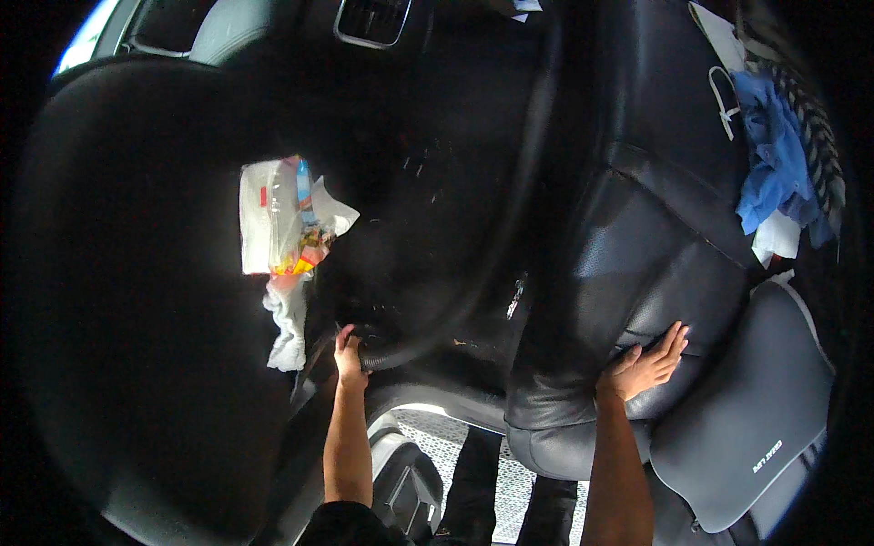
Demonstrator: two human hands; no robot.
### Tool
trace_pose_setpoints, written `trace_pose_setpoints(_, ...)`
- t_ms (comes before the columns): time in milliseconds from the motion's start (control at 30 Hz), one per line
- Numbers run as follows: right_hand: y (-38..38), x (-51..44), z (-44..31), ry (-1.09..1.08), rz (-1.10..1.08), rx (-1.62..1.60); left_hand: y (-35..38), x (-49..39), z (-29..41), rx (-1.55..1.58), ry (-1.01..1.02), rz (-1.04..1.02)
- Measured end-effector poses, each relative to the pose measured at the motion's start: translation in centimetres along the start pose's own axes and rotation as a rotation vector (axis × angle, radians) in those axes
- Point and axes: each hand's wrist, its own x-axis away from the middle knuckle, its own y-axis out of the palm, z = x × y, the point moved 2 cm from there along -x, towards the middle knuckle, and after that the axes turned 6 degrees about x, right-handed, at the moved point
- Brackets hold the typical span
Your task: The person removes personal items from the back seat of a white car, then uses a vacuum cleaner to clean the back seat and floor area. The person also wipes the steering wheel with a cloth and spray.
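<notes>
My left hand [350, 356] is closed around a dark ribbed hose [382, 360], low by the back of a front car seat [150, 273]. The hose curves away to the right over the dark floor; whatever lies beyond my fingers is hidden in shadow. My right hand [645, 368] rests palm down on the black leather rear seat [655, 273], fingers extended and holding nothing. Just above my left hand, a white cloth [287, 327] hangs from the front seat's back, below a plastic-wrapped pack of tissues [263, 218].
A grey cushion [744, 409] bearing writing leans on the rear seat at right. Beyond it lie a blue cloth [771, 150], a white cord loop [722, 102] and white paper [777, 237]. The open door [410, 478] is at lower left of my legs [471, 478].
</notes>
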Motion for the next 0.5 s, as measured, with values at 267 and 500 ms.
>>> trace_pose_setpoints(267,0.0,-0.1,0.7,0.014,0.066,-0.008,0.7,2.1,-0.7,0.219,-0.148,-0.232)
trace_pose_setpoints(500,-0.4,0.2,0.2,-0.021,0.005,-0.024,0.7,-0.7,-0.6,0.223,-0.129,-0.105)
